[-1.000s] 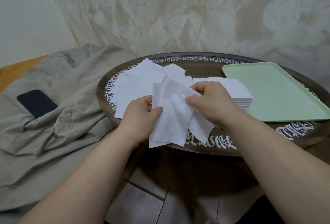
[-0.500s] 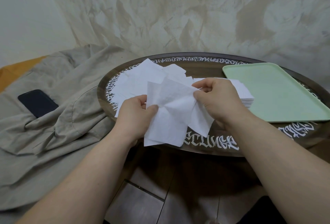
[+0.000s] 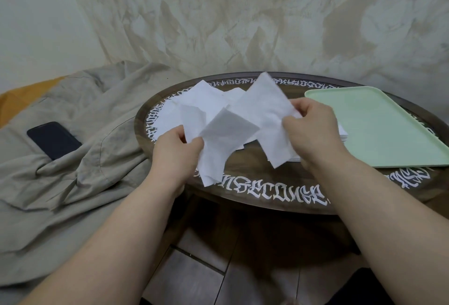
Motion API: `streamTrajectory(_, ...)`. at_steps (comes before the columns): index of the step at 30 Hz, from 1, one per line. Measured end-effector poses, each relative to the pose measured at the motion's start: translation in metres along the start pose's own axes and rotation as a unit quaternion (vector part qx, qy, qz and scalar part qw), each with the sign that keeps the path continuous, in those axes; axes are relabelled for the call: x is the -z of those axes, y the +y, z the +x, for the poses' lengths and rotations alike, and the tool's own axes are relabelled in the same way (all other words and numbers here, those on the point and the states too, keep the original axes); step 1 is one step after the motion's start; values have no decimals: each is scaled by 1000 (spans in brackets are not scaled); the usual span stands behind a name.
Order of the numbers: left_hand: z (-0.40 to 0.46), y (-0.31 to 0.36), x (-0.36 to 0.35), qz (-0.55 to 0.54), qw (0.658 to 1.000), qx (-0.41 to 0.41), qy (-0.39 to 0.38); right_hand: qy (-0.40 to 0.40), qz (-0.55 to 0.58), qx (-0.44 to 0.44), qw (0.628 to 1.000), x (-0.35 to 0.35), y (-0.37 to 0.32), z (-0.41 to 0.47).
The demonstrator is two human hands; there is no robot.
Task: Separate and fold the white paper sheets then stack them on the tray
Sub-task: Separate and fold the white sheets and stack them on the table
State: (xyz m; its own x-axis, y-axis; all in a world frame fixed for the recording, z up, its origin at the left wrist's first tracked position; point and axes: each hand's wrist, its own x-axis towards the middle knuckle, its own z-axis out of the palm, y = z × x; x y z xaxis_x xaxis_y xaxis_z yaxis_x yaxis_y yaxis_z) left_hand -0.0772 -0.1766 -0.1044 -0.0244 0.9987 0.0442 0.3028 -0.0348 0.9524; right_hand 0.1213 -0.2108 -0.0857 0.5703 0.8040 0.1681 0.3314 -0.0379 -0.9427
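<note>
Pinched at their edges, two white paper sheets [image 3: 264, 120] are held above the round table [image 3: 262, 183], one by the left hand [image 3: 177, 149], one by the right hand [image 3: 313, 132]. A second ago they overlapped; now they are pulled apart. Loose sheets [image 3: 194, 103] lie behind. White gothic lettering rings the tabletop, partly readable as "SECONSE". The green tray [image 3: 379, 132] sits right, a phone [image 3: 53, 139] left.
</note>
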Motion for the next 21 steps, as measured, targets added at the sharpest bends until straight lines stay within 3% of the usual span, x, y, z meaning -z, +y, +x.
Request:
streamTrajectory(3, 2, -1, -1, -76, 996, 56, 12, 37, 124, -14, 991, 3, -9, -4)
streamTrajectory(7, 0, 2, -3, -138, 985, 102, -6, -100, 373, -100, 917, 2, -25, -14)
streamTrajectory(9, -1, 1, -5, -155, 983, 98, -25, -173, 354, -119, 911, -4, -24, -19)
streamTrajectory(11, -4, 2, -6, -165, 981, 89, -50, -207, 268, -128, 932, -13, -17, -23)
streamTrajectory(14, -8, 5, -9, -161, 981, 66, -83, -201, 177, -137, 954, -21, -7, -23)
streamTrajectory(21, -10, 2, -13, -159, 977, 59, -128, -234, 119, -139, 955, -23, -2, -24)
